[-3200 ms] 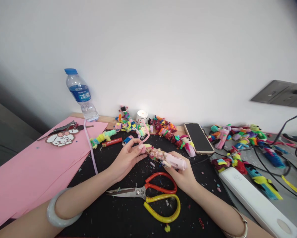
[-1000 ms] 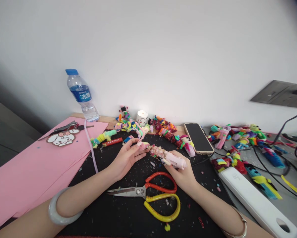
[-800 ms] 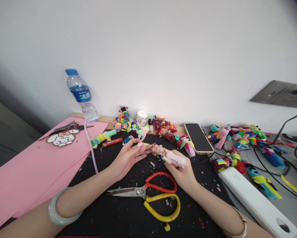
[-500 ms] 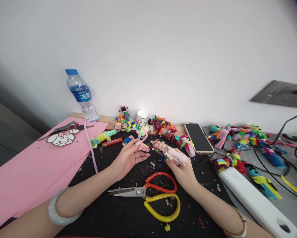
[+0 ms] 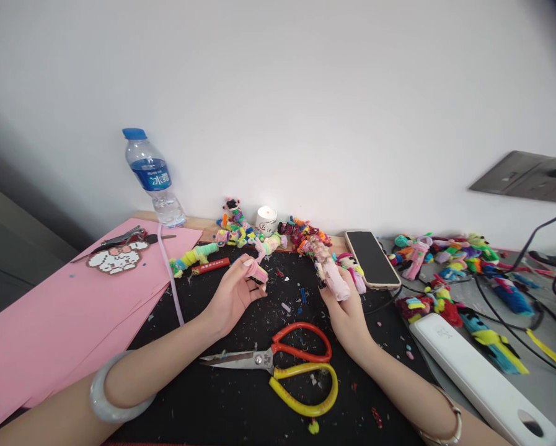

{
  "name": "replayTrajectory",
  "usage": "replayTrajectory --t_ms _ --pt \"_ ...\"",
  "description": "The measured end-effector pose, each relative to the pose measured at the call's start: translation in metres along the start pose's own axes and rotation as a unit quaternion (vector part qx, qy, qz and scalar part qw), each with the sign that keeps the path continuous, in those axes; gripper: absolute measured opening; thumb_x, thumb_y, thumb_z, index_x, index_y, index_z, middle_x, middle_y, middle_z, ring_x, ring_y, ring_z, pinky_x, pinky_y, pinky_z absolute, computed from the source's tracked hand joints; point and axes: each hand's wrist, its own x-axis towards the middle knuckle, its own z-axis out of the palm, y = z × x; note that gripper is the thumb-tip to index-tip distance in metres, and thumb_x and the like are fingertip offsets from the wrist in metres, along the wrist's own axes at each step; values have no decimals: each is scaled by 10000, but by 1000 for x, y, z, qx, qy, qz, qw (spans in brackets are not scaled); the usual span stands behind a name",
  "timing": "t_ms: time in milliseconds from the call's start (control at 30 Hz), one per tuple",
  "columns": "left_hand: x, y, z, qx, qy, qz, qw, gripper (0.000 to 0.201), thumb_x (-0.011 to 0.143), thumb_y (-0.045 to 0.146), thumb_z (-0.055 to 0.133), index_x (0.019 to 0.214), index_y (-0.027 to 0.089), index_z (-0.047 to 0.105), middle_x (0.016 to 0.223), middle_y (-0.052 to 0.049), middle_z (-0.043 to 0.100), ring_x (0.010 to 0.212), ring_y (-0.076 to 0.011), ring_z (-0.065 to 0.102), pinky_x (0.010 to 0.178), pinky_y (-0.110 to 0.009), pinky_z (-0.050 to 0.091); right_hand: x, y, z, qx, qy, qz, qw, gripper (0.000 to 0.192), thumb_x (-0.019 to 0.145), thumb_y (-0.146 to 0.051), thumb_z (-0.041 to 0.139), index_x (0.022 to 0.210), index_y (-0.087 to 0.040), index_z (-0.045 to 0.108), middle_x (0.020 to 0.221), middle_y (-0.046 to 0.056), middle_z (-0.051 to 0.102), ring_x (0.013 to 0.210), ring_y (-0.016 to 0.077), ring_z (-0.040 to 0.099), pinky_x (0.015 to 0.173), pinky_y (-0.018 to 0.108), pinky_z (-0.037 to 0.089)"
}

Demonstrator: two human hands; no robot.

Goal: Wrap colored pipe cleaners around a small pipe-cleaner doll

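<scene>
Two holds, now well apart. Pink pipe-cleaner roll (image 5: 257, 271) pinched in the left fingers (image 5: 237, 271), raised above the black mat (image 5: 222, 402), flat end turned rightward. What looks to be a hot-glue pen (image 5: 335, 282), pale pink and crusted with fluff toward the nose, clamped in the right fingers (image 5: 332, 305). Half a second ago, nose pointing across at the roll; now swung away toward the wall (image 5: 278, 124), with a wider gap opened between. Likely meaning: roll and pen no longer working against each other, flat end exposed to view. Cannot tell about fresh glue on it.

Nearer than the gap, scissors (image 5: 263, 359) with blades together. Just beyond the left fingers, a red printed stick (image 5: 210, 266) and pipe-cleaner figures (image 5: 194, 258). Close past the right fingers, more figures and a phone (image 5: 373, 259), so tight there; nose touching or clear of the figures, cannot tell. Most open room between both sets of fingers, among scattered scraps (image 5: 286, 307).
</scene>
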Motion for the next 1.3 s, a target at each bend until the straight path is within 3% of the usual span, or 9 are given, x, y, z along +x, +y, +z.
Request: replayTrajectory --t_ms 100,233,433,600,767,933,1033,1100,1300 --pt "1 -1 -2 29 13 36 999 121 853 288 507 938 200 509 745 9 593 651 -101 546 613 -232 489 1 -2 -3 -101 -31 -6 994 332 854 -220 446 1185 -201 453 1118 90 563 1002 250 523 851 404 393" --pt "-2 -2 -2 59 -10 38 998 121 855 278 518 950 212 481 763 13 597 690 -99 550 656 -243 486 -1 -4 -2 -241 -75 -13 968 363 805 -185 452 1168 -199 453 1108 95 563 1014 277 511 834 434 342" --pt "-8 -4 2 116 -76 13 990 172 822 276 583 917 207 456 789 9 590 768 -120 565 689 -266 469 -3 -3 3 -314 -99 2 944 516 704 -71 403 1205 -188 441 1114 98 552 1016 281 480 825 440 328" --pt "-11 -8 2 171 -124 27 977 222 798 264 622 924 202 451 833 9 578 758 -107 556 718 -258 429 -4 -9 0 -267 -98 -14 959 470 716 -98 436 1169 -218 471 1164 80 521 1083 293 426 883 483 302" --pt "-15 -8 4 244 -168 33 954 249 787 258 629 938 207 439 863 9 547 792 -113 550 729 -258 445 -9 -16 -8 -95 -96 -127 983 321 851 -198 414 1169 -211 456 1176 90 480 1124 262 414 946 450 319" --pt "-20 -6 9 390 -212 42 895 289 742 272 667 950 201 479 910 -2 556 839 -129 561 795 -284 467 -11 -17 -6 32 -127 -108 986 197 888 -220 425 1073 -210 494 988 65 524 912 209 508 781 351 424" --pt "-22 -6 10 455 -227 61 859 301 726 292 671 954 196 500 895 -6 563 836 -144 571 815 -309 480 -11 -18 -4 30 -121 -115 985 55 872 -186 460 880 -210 508 838 26 535 776 178 501 699 312 404" --pt "-22 -5 10 477 -226 73 846 297 725 304 665 953 196 507 904 -14 566 843 -156 573 820 -324 486 -11 -19 -3 19 -119 -114 986 97 868 -160 457 786 -206 479 768 9 523 712 162 484 651 289 387" --pt "-20 -4 9 473 -201 87 853 273 742 302 641 958 206 505 910 -31 586 836 -166 578 824 -332 490 -14 -19 -3 -7 -108 -102 989 147 880 -159 425 743 -200 461 718 7 516 660 153 481 620 277 389"
